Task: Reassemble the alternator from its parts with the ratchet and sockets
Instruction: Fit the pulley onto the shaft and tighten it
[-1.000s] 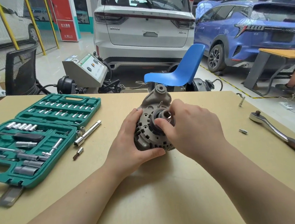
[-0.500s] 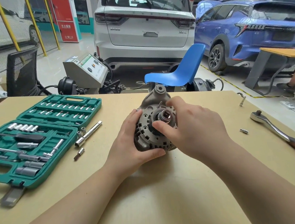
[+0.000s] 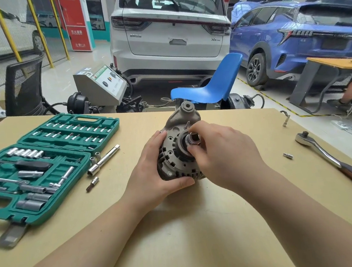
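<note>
Both bare forearms come in from the bottom corners and meet at the alternator [image 3: 177, 152] sitting mid-table. Left hand [image 3: 153, 173] is wrapped around the near-left side of it, palm against the housing, thumb lying along the bottom edge and the fingers curled up over the left rim. Right hand [image 3: 225, 150] sits on the alternator's right side, back of the hand facing up, wrist a bit bent. Its thumb and index finger pinch the small shiny nut [image 3: 193, 140] at the centre hub, other fingers tucked behind and mostly hidden.
</note>
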